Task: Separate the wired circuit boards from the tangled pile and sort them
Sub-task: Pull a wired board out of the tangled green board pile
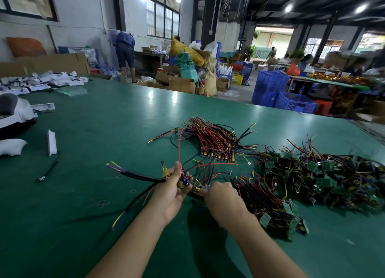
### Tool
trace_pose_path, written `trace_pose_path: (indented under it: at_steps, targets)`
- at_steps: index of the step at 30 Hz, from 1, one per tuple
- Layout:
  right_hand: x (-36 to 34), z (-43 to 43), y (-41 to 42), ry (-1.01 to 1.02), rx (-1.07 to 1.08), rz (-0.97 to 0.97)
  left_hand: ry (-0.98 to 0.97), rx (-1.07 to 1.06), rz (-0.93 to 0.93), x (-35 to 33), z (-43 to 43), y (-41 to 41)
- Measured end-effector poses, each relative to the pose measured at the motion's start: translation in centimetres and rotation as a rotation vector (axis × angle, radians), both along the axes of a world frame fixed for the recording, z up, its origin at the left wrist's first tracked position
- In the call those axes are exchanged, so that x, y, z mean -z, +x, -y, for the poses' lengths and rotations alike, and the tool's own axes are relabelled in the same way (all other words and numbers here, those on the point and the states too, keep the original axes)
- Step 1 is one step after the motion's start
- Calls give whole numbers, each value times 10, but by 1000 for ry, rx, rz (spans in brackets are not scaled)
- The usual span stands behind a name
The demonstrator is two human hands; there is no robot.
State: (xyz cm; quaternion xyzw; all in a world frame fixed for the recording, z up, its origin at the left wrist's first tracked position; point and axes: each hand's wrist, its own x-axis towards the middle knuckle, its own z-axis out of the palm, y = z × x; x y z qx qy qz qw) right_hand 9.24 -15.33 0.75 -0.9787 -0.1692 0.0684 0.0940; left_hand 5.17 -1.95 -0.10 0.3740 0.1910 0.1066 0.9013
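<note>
Head view: your left hand (173, 187) curls its fingers round one wired circuit board (184, 179) above the bench (104, 121), its wires trailing left, while your right hand (220, 196) pinches the snagged wires (200, 187) just right of it, tangled pile (316, 173) lying further right, nearest that hand.

Dark green counter (104, 132); green circuit boards (325, 173) with red, black, yellow and blue wires (212, 136); blue crates (270, 86); white plastic pieces (52, 142).
</note>
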Motion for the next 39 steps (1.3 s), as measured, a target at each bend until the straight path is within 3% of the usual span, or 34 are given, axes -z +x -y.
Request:
trace_pose_path:
  at_steps: [3,7,12,16,20,22,27,32,36,39]
  targets:
    - [8,2,-19,117,-143,126,17,-1,13,1,3,1]
    - [16,13,-32,601,-143,144,-28,1,92,2,8,1]
    - [23,13,-37,958,68,10,102,148,140,2,24,-3]
    - [27,8,-41,1144,43,-121,223,205,146,3,34,-9]
    - [24,8,-44,1333,-17,-274,322,202,9,7,37,-12]
    - [24,7,-45,1332,-56,-308,325,199,-45,8,36,-12]
    - [31,5,-40,1242,-13,-156,347,205,-50,7,40,-13]
    - [33,10,-33,1521,68,-301,598,263,85,6,43,-14]
    - [27,18,-28,1735,114,-413,507,372,108,0,29,-12]
    - [25,22,-25,1762,154,-403,391,380,96,-1,13,-12]
